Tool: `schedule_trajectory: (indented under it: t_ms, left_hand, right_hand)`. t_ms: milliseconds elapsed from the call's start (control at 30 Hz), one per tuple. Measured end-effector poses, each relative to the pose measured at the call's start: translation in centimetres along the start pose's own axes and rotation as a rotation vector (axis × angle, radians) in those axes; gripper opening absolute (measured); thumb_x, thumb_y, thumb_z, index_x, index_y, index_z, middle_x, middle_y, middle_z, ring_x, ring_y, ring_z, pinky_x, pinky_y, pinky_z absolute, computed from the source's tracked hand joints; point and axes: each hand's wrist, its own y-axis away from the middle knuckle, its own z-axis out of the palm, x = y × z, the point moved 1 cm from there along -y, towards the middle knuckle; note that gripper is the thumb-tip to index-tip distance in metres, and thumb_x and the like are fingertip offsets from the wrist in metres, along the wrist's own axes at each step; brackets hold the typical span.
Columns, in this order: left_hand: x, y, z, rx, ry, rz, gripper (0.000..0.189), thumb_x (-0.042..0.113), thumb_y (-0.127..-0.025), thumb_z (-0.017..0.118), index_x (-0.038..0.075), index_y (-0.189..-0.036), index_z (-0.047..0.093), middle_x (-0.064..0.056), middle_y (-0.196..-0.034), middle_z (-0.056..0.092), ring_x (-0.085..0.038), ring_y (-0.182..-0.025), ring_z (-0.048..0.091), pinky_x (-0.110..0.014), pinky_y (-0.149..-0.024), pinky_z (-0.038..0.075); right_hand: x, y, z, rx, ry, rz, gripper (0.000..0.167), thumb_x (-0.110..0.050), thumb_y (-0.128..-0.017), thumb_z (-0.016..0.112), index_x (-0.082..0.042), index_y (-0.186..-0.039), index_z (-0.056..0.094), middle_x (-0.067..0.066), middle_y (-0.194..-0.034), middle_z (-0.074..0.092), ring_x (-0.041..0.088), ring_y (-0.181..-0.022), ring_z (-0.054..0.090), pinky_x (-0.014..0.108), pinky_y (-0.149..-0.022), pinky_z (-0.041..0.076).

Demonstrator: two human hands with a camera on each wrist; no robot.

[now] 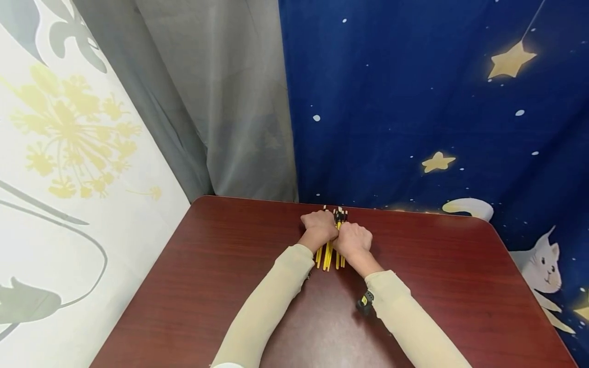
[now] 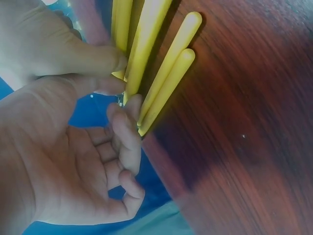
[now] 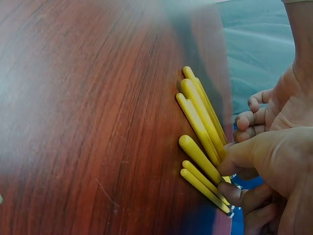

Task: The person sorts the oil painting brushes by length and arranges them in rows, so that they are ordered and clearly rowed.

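Several yellow-handled paintbrushes (image 1: 328, 255) with black collars and pale tips lie in a loose bundle near the table's far edge, handle ends toward me. My left hand (image 1: 320, 225) is over the left part of the bundle. In the left wrist view its thumb and forefinger pinch among the handles (image 2: 142, 54), and the other fingers (image 2: 128, 147) curl loosely. Close beside it, my right hand (image 1: 354, 237) pinches a thick handle (image 3: 200, 157) between thumb and forefinger. The two hands hide the middle of the bundle, and the pinched parts are partly covered.
The dark red wooden table (image 1: 221, 286) extends around the bundle. Behind its far edge hang a grey curtain (image 1: 244, 102) and a blue star-patterned curtain (image 1: 391, 102). A white patterned cloth (image 1: 92, 230) is on the left. A small black device (image 1: 365, 301) is at the right wrist.
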Motion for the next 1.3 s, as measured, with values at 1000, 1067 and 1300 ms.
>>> schedule_trajectory:
  t_ms: [1000, 1067, 1300]
  left_hand:
    - [-4.2, -0.6, -1.2, -0.044, 0.287, 0.04, 0.048, 0.062, -0.088, 0.073, 0.016, -0.1, 0.074, -0.003, -0.094, 0.072, -0.021, -0.077, 0.065, -0.036, -0.069, 0.054]
    - [-4.8, -0.5, -1.4, -0.065, 0.34, 0.052, 0.045, 0.061, -0.088, 0.073, 0.016, -0.086, 0.07, -0.002, -0.081, 0.068, -0.022, -0.075, 0.065, -0.033, -0.062, 0.049]
    - [-6.7, -0.7, -1.4, -0.137, 0.537, 0.118, 0.052, 0.052, -0.091, 0.074, 0.019, -0.055, 0.055, 0.002, -0.057, 0.056, -0.026, -0.067, 0.065, -0.03, -0.053, 0.039]
  right_hand:
    - [1.1, 0.4, -0.1, 0.008, -0.16, 0.074, 0.043, -0.049, -0.082, 0.077, -0.013, -0.063, 0.062, 0.01, -0.07, 0.065, 0.029, -0.062, 0.061, 0.041, -0.052, 0.045]
    - [1.2, 0.6, -0.2, 0.007, -0.196, 0.073, 0.044, -0.048, -0.082, 0.077, -0.015, -0.059, 0.059, 0.007, -0.065, 0.062, 0.028, -0.06, 0.06, 0.039, -0.051, 0.043]
    - [1.2, 1.2, -0.2, 0.039, -0.322, 0.039, 0.047, -0.046, -0.083, 0.076, -0.021, -0.05, 0.053, -0.005, -0.051, 0.049, 0.022, -0.053, 0.053, 0.035, -0.049, 0.036]
